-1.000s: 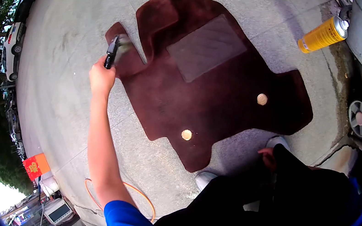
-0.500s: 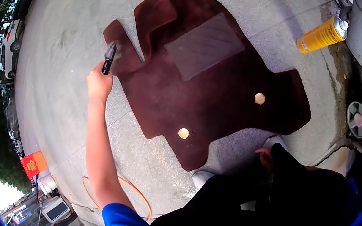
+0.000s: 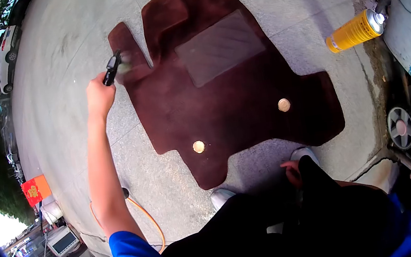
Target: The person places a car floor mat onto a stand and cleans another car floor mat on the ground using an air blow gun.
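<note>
My left hand [image 3: 101, 97] is closed around the black handle of an air gun [image 3: 112, 68]. Its tip is blurred and points at the narrow upper-left flap of a dark red-brown car floor mat [image 3: 233, 98]. The mat lies flat on the concrete, with a grey heel pad [image 3: 220, 47] and two round beige fasteners on it. My right hand [image 3: 291, 171] hangs by my knee, just below the mat's lower edge. Its visible fingers are loosely apart with nothing in them; the rest is hidden by my dark trouser leg.
A yellow spray can [image 3: 355, 31] lies right of the mat. An orange hose [image 3: 147, 215] runs beside my left forearm. Panels, scraps and a round spoked part [image 3: 401, 127] crowd the right edge. My shoes [image 3: 221, 197] stand at the mat's lower edge. A white car [image 3: 7, 56] is far left.
The view has shifted slightly, so the mat and can appear further left and up. My left hand still holds the air gun over the same flap. My right hand stays by the knee.
</note>
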Tool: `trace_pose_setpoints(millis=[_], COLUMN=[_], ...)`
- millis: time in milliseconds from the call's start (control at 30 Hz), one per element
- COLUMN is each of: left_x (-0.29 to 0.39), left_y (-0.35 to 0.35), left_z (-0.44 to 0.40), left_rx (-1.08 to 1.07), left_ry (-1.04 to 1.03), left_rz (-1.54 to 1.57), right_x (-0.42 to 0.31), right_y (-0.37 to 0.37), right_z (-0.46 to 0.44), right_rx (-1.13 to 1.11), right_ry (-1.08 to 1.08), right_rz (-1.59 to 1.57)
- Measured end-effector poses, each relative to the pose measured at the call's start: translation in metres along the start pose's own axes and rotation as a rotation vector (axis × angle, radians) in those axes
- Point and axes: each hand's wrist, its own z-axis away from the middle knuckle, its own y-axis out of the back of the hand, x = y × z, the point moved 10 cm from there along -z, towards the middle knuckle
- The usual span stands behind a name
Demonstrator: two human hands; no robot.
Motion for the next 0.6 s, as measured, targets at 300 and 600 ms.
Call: trace_pose_setpoints(millis=[300, 600], left_x=[0.009, 0.031], left_y=[0.016, 0.024], left_z=[0.033, 0.073], left_rx=[-0.029, -0.317], left_ry=[0.026, 0.148], left_rz=[0.116, 0.307], right_x=[0.055, 0.077], right_y=[0.008, 0.017], right_z=[0.008, 0.015], right_rx=[0.111, 0.163], right_ry=[-0.46, -0.524], right_rz=[-0.177, -0.073])
